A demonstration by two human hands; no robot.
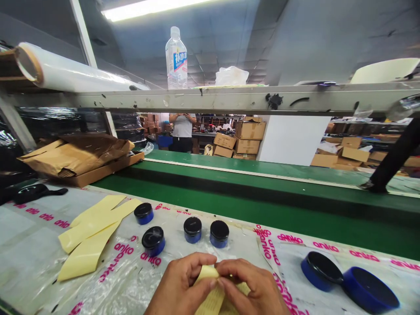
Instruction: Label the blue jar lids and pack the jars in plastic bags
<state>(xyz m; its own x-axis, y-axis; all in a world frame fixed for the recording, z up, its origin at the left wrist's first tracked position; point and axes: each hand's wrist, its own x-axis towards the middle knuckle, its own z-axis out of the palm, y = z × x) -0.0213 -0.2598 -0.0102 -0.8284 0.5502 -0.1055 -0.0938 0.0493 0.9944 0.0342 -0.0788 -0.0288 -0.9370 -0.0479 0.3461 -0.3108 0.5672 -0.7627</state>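
At the bottom centre my left hand [182, 284] and my right hand [254, 286] meet, both pinching a yellow paper strip [210, 291] between thumbs and fingertips. Just beyond them several small blue jars with black lids stand on the plastic-covered bench: one [153, 240] to the left, two [192, 229] [219, 233] straight ahead, one [143, 213] farther back. Loose yellow backing strips [92, 232] lie to the left. Two larger blue tins with black lids [320, 271] [370, 288] lie at the right.
A green conveyor belt [262, 197] runs across behind the bench. Flattened cardboard [78, 157] lies at the left, a black object [33, 192] near it. An overhead shelf [229, 98] carries a water bottle [176, 59] and a film roll [65, 70]. A person stands beyond, among stacked cartons.
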